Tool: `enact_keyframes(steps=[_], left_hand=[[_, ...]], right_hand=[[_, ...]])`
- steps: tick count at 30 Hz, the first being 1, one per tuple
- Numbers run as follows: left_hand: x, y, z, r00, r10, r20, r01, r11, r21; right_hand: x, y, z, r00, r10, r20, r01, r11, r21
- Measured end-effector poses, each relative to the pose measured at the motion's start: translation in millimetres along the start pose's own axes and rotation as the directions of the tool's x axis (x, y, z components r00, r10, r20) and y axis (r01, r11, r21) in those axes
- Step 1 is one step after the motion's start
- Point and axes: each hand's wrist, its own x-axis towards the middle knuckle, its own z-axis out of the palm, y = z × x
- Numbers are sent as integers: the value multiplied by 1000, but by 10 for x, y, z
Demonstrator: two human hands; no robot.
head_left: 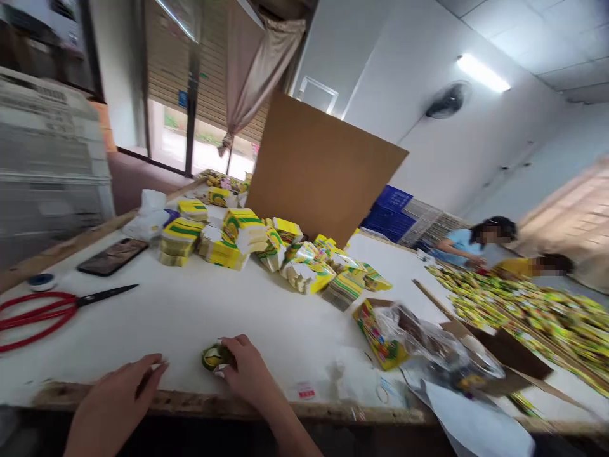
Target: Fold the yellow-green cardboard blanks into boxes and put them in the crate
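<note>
My right hand [248, 373] rests on the white table [200, 317] near its front edge, with the fingers curled round a small green and yellow packet [212, 357]. My left hand [118, 400] lies at the table's worn front edge, fingers bent and pressed to the surface; whether it holds anything is hidden. Stacks of yellow and green packets [238, 241] are piled across the middle of the table, well beyond both hands.
Red-handled scissors [52, 311], a roll of tape [42, 281] and a dark phone [113, 256] lie at the left. An opened box with a clear plastic bag [419, 339] sits at the right. A cardboard sheet [318, 168] stands behind. Two people [480, 241] work at a far table.
</note>
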Motion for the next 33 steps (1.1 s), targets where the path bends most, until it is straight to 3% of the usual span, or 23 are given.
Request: enact_keyframes(steps=[6,12,15,19,27,31,33], left_hand=[[-22,154,-64,999,52,-14,-51,995,84],[-51,177,-52,998,64,7,-64,988,143],[-41,233,-72,996,86,-16,-82,982,169],[-40,285,-93,992,103,-73,-90,982,163],[-114,169,-57,950,278,-141,-231,932,280],[-140,88,-33,931,338,-141,-278,903,328],[-148,59,-25,920,368,-134,-304,887,347]], right_hand=[[180,-33,-29,997,-43,64,47,997,-58],[380,202,-385,984,-160,-80,161,987,6],[573,384,-516,987,-95,-131,112,985,134],[797,572,-528,990,-15,-138,46,973,225],[847,674,-412,978,61,-200,30,904,426],[871,770,-626,933,134,-334,72,839,539],[880,871,-867,869,199,-453,128,794,594]])
